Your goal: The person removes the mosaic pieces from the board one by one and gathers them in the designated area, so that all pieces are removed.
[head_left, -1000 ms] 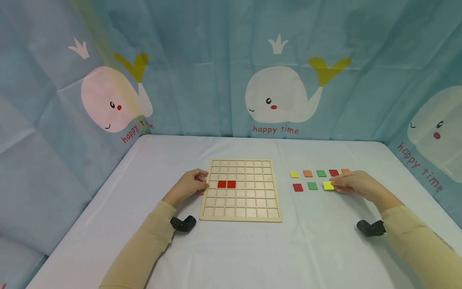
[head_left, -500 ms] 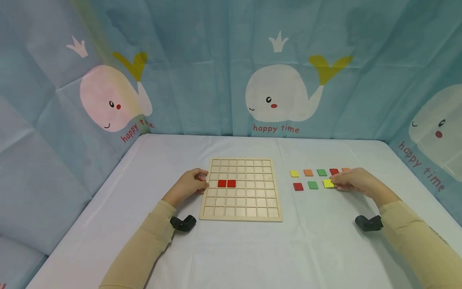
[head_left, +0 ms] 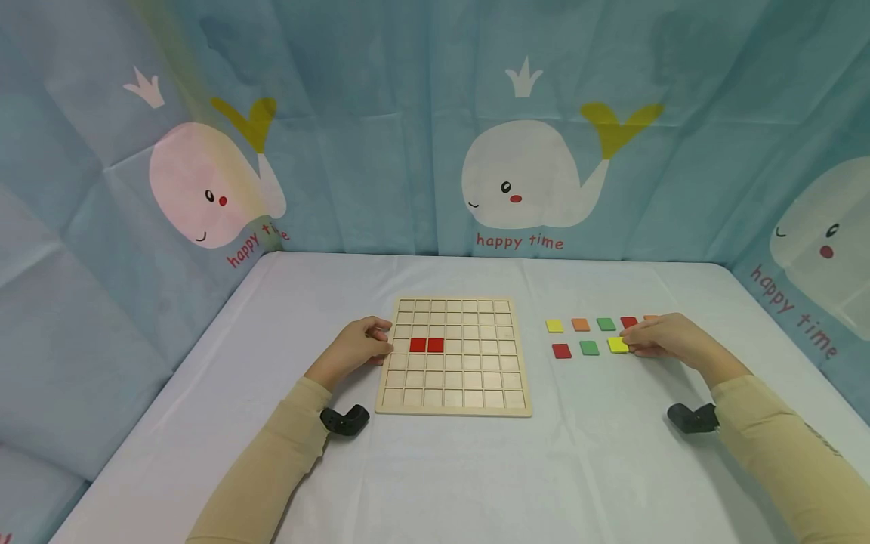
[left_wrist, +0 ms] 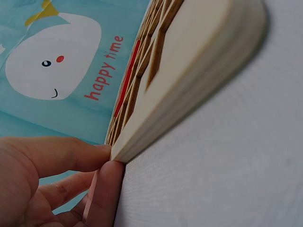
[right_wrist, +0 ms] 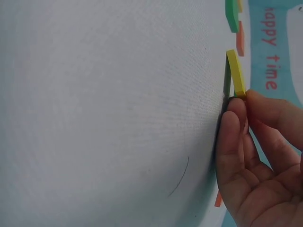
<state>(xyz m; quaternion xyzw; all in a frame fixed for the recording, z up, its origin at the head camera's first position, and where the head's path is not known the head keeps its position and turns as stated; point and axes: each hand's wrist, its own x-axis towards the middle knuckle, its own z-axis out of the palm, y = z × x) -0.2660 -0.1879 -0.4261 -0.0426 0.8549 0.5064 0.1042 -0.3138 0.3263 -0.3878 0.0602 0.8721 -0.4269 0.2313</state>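
Observation:
A pale wooden grid board [head_left: 469,381] lies on the white-covered table, with two red square tiles [head_left: 427,345] side by side in its cells. At the board's left edge, my left hand [head_left: 353,349] grips the rim between thumb and fingers; the left wrist view shows the fingertips [left_wrist: 105,182] against the board's side. My right hand [head_left: 669,340] pinches a yellow square tile [right_wrist: 236,73] by its right edge. One side of that tile is tilted up off the cloth. Around it lie a green tile [head_left: 589,348], a red tile [head_left: 561,351] and a back row of tiles, partly hidden by the hand.
The back row holds a yellow tile [head_left: 554,326], an orange tile [head_left: 581,325], a green tile [head_left: 606,324] and a red tile [head_left: 628,323]. Black wrist devices [head_left: 345,421] sit at both sleeves. A blue whale-print curtain [head_left: 381,181] borders the table.
My right hand has shifted very slightly, with the yellow tile staying in its fingers. The left hand and the board keep their places.

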